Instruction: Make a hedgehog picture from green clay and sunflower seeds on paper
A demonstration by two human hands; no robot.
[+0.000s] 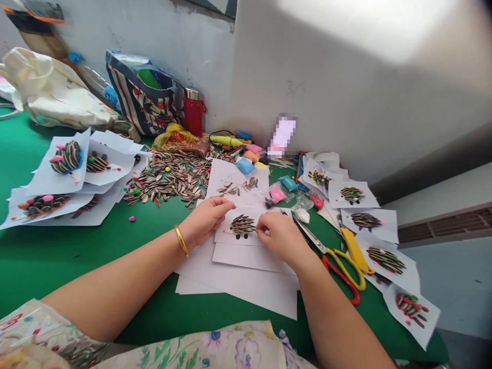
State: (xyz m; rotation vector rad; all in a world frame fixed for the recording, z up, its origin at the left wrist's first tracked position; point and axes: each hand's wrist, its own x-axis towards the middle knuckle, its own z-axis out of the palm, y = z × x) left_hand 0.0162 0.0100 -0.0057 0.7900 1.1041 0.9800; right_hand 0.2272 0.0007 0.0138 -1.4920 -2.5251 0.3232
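A small white card (230, 240) lies on a stack of paper sheets (261, 294), with a hedgehog (243, 225) made of striped sunflower seeds, two black feet and a pink nose. My left hand (207, 219), a gold bangle at its wrist, is closed in a pinch above the card's upper left corner. Whatever its fingertips hold is too small to make out. At the hedgehog's right end, my right hand (279, 236) is also pinched, its fingertips touching the outer seeds. They hide whatever is between them. Behind, another sheet (219, 171) carries loose seeds.
Sunflower seeds (172, 177) are heaped at the back left. Yellow-and-red-handled scissors (326, 251) and a yellow cutter (355, 251) lie right. Finished hedgehog cards lie along the right edge (388, 259) and left (63, 161). Coloured clay (277, 193), a red bottle (194, 115) and bags (142, 97) stand behind.
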